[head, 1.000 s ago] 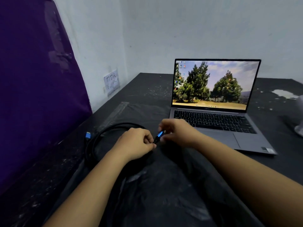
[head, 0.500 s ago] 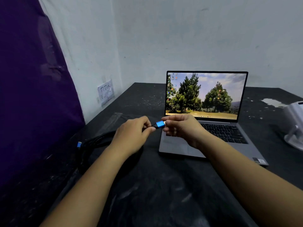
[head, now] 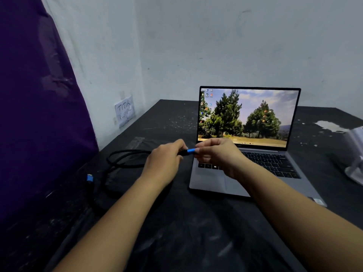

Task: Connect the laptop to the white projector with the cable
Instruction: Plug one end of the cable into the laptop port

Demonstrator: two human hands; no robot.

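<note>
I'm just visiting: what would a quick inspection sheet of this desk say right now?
Surface: black table, scuffed with pale specks and a white patch.
Job's things: open laptop, screen on; white projector partly seen at the right edge.
Clutter: nothing seen.
Hands: left hand and right hand both hold the blue plug above the table.
Cables: black cable coiled on the left; second blue plug lies loose.
Surroundings: pale walls, purple cloth, handwritten paper note.
</note>
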